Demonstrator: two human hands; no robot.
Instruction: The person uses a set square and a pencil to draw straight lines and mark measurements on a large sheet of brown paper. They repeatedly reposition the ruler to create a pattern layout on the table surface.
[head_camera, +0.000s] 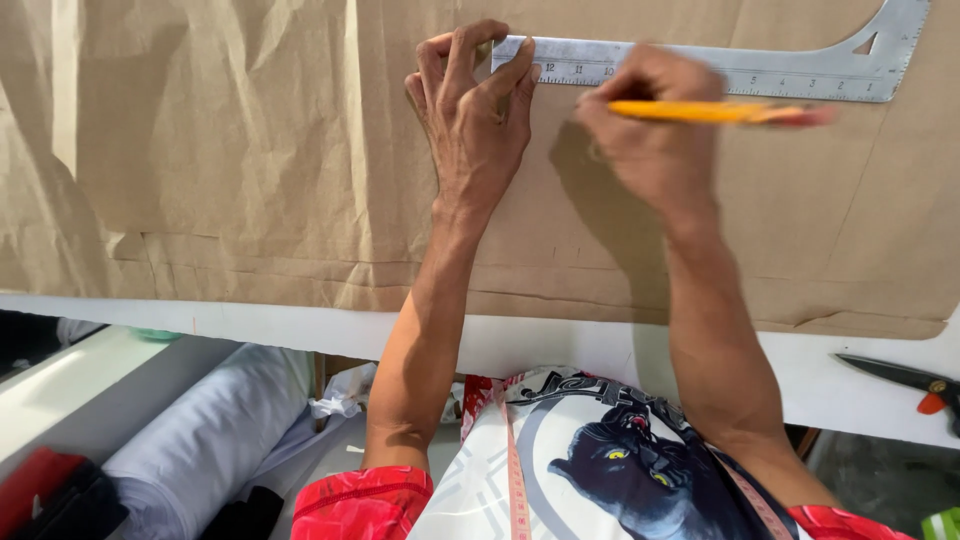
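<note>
A person leans over a white table (560, 345) covered by a large sheet of creased brown pattern paper (250, 170). A metal ruler (740, 68) with a curved end lies flat on the paper, its long axis running left to right across the top of the view. The left hand (470, 120) presses down on the ruler's left end, fingers spread and arched with the fingertips touching the metal, gripping nothing. Just right of that hand, the right hand (650, 130) is closed around a yellow pencil (715, 112), which lies nearly parallel to the ruler and just below its lower edge; the tip is hidden behind the fingers, so contact with the paper cannot be confirmed. Far below the ruler's right end, scissors (915, 385) with an orange handle rest on the table's edge. A measuring tape (517, 480) hangs down the person's front.
</note>
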